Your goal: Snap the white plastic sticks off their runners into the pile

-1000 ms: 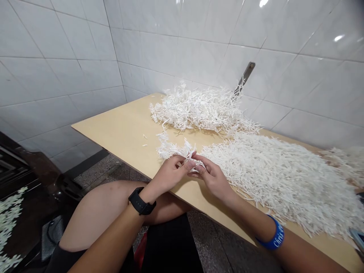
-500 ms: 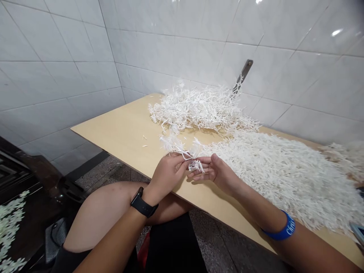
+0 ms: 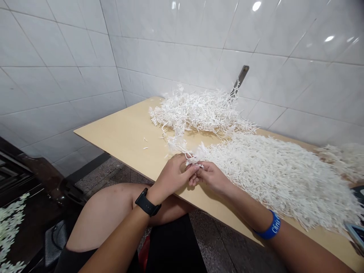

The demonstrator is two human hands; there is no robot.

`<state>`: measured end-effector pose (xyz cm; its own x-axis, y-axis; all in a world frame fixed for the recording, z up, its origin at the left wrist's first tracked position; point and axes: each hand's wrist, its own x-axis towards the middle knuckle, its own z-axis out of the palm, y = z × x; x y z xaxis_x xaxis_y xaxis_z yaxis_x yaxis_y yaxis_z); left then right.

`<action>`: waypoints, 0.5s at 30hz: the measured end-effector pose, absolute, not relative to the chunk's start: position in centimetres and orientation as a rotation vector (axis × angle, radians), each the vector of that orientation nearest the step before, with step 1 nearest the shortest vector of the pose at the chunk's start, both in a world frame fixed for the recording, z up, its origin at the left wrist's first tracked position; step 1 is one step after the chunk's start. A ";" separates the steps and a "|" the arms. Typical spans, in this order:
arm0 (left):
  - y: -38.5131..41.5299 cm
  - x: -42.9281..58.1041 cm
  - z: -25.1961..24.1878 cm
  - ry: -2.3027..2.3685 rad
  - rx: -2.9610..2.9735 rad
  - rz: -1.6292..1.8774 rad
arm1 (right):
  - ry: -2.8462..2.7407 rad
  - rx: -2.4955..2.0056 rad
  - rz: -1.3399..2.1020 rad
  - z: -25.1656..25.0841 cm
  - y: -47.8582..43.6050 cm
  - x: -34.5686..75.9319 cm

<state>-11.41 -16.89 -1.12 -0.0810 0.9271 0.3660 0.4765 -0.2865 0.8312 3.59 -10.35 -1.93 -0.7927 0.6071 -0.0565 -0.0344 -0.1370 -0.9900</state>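
**Q:** Hands, first entry?

**A:** Left hand [image 3: 173,176] and right hand [image 3: 212,177] both closed, neither released. Fingertips meet on a tuft of white strands [image 3: 196,162], pinched between the two hands. Exact finger placement partly hidden. Material too fine to identify.

**Q:** Location of the tuft?

**A:** Over the pale wooden board [image 3: 113,136], at the near edge of a mat of white strands [image 3: 273,182]. The mat lies at 3 o'clock from the hands, its strands running roughly side by side, with its far end spilling toward the board's right edge. A thin trail of strands [image 3: 176,142] runs from the tuft at 12 o'clock up to a tangled white heap [image 3: 199,112].

**Q:** Tally of the material?

**A:** Two states present in quantity: tangled in the heap, aligned in the mat. The mat covers more board. Another white mass [image 3: 341,161] lies beyond it at 3 o'clock.

**Q:** Other items?

**A:** A few white scraps [image 3: 145,142] on the board at 10 o'clock. Metal bracket [image 3: 241,77] on the tiled wall [image 3: 57,57] at 1 o'clock. Black watch [image 3: 147,203] on the left wrist, blue wristband [image 3: 270,227] on the right. Pale flower-like pieces [image 3: 8,235] on a dark surface at 8 o'clock.
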 end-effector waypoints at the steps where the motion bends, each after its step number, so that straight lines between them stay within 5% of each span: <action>1: -16.8 -11.3 -1.1 1.487 1.700 1.313 | -1.708 -0.633 1.968 -1.9 -10.5 3.5; 8: -16.9 -10.8 -1.4 1.338 1.576 1.343 | -1.865 -0.695 1.996 -1.9 -11.1 3.3; 15: -16.7 -10.4 -1.3 1.237 1.349 1.367 | -2.031 -0.707 1.679 -1.7 -11.4 3.3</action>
<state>-10.36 -16.69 -1.30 -0.0775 0.9815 0.1750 0.0767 -0.1691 0.9826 3.28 -11.40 -1.66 -0.7872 0.6166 -0.0062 0.1223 0.1462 -0.9817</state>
